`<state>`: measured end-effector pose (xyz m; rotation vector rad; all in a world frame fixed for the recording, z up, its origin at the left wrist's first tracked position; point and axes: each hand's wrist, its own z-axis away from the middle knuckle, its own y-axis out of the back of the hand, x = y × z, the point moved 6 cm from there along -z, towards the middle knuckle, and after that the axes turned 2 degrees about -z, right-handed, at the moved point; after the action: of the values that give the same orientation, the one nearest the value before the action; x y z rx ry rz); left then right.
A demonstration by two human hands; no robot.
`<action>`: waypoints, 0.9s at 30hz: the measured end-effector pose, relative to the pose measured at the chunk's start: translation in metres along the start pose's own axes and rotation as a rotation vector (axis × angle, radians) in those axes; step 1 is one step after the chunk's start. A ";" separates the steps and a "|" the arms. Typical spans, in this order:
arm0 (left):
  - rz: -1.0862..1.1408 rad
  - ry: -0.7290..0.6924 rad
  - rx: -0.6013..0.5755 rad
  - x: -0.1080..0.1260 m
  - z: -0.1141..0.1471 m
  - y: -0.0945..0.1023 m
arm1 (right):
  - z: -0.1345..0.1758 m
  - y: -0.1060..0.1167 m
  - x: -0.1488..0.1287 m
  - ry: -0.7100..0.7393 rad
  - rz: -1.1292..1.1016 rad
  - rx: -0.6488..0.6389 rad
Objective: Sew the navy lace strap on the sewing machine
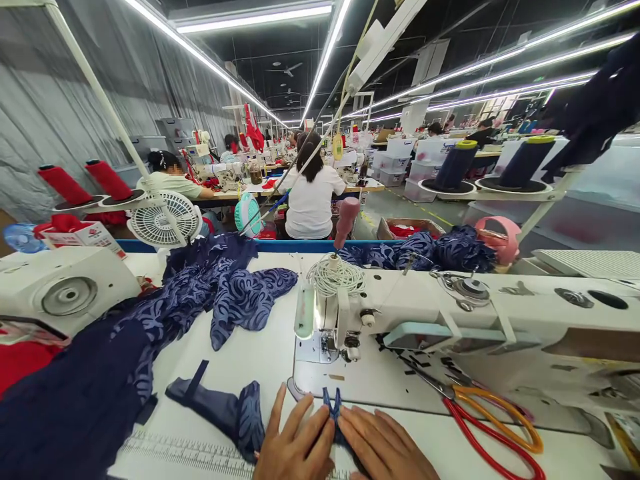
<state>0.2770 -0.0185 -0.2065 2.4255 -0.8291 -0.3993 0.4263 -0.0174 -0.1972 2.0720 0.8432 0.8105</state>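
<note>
My left hand [295, 443] and my right hand [383, 447] lie side by side on the white sewing table [260, 360] at the bottom of the head view. Between their fingertips they pinch a small navy blue fabric piece [333, 410], its two tips standing up just in front of the sewing machine's needle area [333, 343]. More of the same dark fabric [227, 410] trails to the left of my left hand. The white sewing machine [450, 307] stretches to the right.
Red and orange scissors [493, 420] lie right of my right hand. A pile of navy patterned lace [220, 293] covers the left table. A small white fan [160, 223] and red thread cones [107, 180] stand behind. Other people sew at tables farther back.
</note>
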 end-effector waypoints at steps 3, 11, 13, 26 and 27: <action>-0.001 0.003 0.000 -0.001 -0.002 0.001 | -0.008 -0.003 0.008 -0.073 -0.046 -0.008; 0.014 0.034 0.031 -0.002 -0.002 0.003 | 0.000 -0.023 -0.001 -0.239 -0.126 0.202; 0.014 0.041 0.019 -0.003 -0.003 0.002 | 0.001 -0.026 -0.004 -0.239 -0.135 0.198; 0.046 -0.033 -0.058 -0.003 -0.010 0.003 | 0.003 -0.016 0.008 -0.196 -0.076 0.159; 0.043 -0.052 -0.073 -0.003 -0.011 0.001 | 0.004 -0.018 0.008 -0.219 -0.088 0.182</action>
<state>0.2790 -0.0134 -0.1968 2.3349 -0.8718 -0.4693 0.4288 -0.0040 -0.2119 2.2164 0.9064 0.4637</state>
